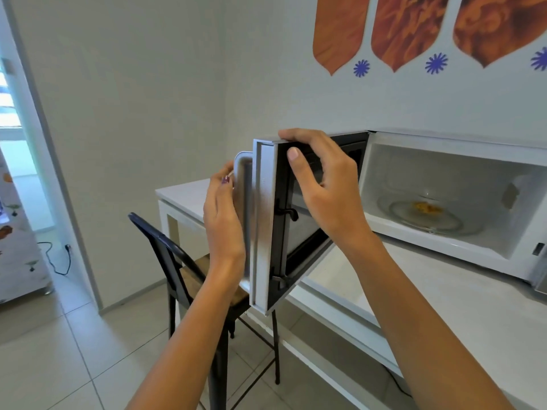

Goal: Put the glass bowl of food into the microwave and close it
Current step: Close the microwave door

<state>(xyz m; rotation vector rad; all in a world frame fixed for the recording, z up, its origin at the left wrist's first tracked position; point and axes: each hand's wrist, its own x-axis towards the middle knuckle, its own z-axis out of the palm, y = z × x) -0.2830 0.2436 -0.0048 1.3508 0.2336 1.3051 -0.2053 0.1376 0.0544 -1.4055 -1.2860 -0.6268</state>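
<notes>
Microwave (444, 196) door held wide open, glass bowl (426, 216) already inside.

The stiff, hinged door (266, 226) is gripped by both hands: right hand (322, 184) fingers (293, 153) are curled over its top edge, left hand (223, 217) fingers are wrapped around the handle (245, 202). The fragile bowl is seen right of the fingers, clear of the opening. Open room above the bench (444, 297) is judged enough for the swing.

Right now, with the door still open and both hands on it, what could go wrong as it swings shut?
The right hand curls over the door top edge, its thumb on the inner face; it could get pinched. The chair stands near the door. The bowl looks well inside the microwave, so a strike seems unlikely.
</notes>
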